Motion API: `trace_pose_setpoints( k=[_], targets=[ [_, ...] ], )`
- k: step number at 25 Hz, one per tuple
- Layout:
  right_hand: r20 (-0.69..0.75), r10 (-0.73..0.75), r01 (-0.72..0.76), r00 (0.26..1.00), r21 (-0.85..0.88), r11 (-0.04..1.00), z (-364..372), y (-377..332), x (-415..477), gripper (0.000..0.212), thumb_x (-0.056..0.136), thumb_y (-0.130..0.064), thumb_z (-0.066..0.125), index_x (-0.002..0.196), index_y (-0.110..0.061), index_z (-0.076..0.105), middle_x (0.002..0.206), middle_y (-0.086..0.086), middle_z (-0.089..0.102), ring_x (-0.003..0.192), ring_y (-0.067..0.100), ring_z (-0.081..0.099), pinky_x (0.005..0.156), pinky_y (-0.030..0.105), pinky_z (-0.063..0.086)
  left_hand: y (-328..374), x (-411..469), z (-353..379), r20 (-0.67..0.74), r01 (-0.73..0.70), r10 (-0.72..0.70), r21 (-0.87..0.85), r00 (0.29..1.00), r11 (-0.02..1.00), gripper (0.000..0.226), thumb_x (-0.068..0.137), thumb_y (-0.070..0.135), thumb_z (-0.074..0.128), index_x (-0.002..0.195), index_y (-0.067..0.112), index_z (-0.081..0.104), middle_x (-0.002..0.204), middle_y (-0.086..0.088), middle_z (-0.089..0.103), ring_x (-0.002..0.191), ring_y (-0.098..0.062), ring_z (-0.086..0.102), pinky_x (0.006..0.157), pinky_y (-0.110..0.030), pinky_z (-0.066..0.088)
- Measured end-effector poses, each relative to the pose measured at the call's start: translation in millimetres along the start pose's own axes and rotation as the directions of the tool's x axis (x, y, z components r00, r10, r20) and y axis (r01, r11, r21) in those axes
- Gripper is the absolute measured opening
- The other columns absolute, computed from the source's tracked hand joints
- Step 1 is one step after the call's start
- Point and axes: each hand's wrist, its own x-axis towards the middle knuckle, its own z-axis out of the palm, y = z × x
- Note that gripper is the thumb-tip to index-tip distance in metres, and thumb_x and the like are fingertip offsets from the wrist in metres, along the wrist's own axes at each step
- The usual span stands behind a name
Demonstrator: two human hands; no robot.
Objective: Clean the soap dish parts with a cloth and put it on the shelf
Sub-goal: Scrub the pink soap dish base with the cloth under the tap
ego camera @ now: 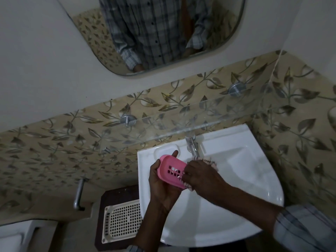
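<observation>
At six o'clock, your left hand [163,180] is gripping the stiff, light pink plastic tray [172,167] edgewise; right hand [201,177] is pinching checked cloth [211,163].

Both the left hand [163,184] and the right hand [201,177] are bare, forearms uncovered. The right sleeve [305,231] is pale plaid with grey-blue checks and ends partway up the arm. Of the left sleeve [135,249], same plaid, only a sliver shows. The mirror [85,30] reflects a button-front plaid shirt [154,30] with dark buttons and paler cuffs.
</observation>
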Motion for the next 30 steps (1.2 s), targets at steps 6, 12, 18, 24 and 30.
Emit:
trace_pose_setpoints(
  k=[6, 12, 18, 24, 30],
  targets=[
    [-0.094, 0.578, -0.305, 0.811, 0.774, 0.554, -0.1, -73.1, 29.8, 0.033, 0.084, -0.016, 0.069, 0.117, -0.017, 0.07, 0.114, -0.004, 0.074, 0.104, 0.004, 0.066, 0.079, -0.001, 0.042, -26.5, -10.0, 7.1, 0.084, -0.179, 0.184, -0.06, 0.979, 0.982, 0.065, 0.092, 0.056, 0.052, 0.149, 0.028, 0.044, 0.11, -0.01, 0.074, 0.098, -0.02, 0.072, 0.081, -0.033, 0.059],
    [-0.068, 0.455, -0.334, 0.888, 0.584, 0.739, -1.5, -58.4, 18.6, 0.059, 0.077, -0.038, 0.078, 0.13, -0.021, 0.058, 0.129, -0.004, 0.058, 0.12, 0.015, 0.052, 0.102, 0.031, 0.047, -24.6, -6.9, -10.6, 0.3, -0.104, 0.153, -0.173, 0.942, 0.979, 0.084, 0.088, 0.081, 0.029, 0.155, 0.03, 0.031, 0.149, -0.02, 0.05, 0.137, -0.036, 0.05, 0.108, -0.048, 0.044],
    [-0.215, -0.243, 0.262, 0.946, 0.063, 0.963, 0.9, -23.6, 1.9, 0.027, 0.074, -0.019, 0.073, 0.1, -0.017, 0.073, 0.099, 0.002, 0.07, 0.09, 0.025, 0.064, 0.077, 0.033, 0.053, 35.8, -5.0, -6.6, 0.28, 0.268, -0.277, 0.073, 0.919, 0.961, 0.092, 0.083, 0.062, 0.065, 0.143, -0.005, 0.047, 0.141, -0.032, 0.053, 0.128, -0.043, 0.054, 0.112, -0.052, 0.039],
    [-0.019, 0.511, -0.382, 0.859, 0.64, 0.667, 10.6, -61.3, 14.2, 0.025, 0.082, -0.007, 0.065, 0.105, -0.012, 0.073, 0.101, 0.007, 0.074, 0.097, 0.025, 0.07, 0.087, 0.03, 0.054, 0.2, -0.3, 8.1, -0.053, 0.122, -0.115, 0.157, 0.992, 0.98, 0.084, 0.082, 0.057, 0.061, 0.132, -0.01, 0.056, 0.106, -0.03, 0.07, 0.086, -0.036, 0.073, 0.082, -0.044, 0.061],
    [-0.167, -0.127, 0.134, 0.978, 0.03, 0.991, 12.9, -28.1, -7.1, 0.038, 0.069, -0.008, 0.069, 0.104, -0.025, 0.072, 0.103, 0.004, 0.067, 0.099, 0.028, 0.061, 0.089, 0.039, 0.044, 16.0, 2.6, -8.2, -0.022, 0.188, -0.187, 0.197, 0.982, 0.962, 0.062, 0.088, 0.052, 0.059, 0.122, 0.0, 0.068, 0.104, -0.024, 0.073, 0.088, -0.034, 0.073, 0.079, -0.043, 0.061]
  ],
)
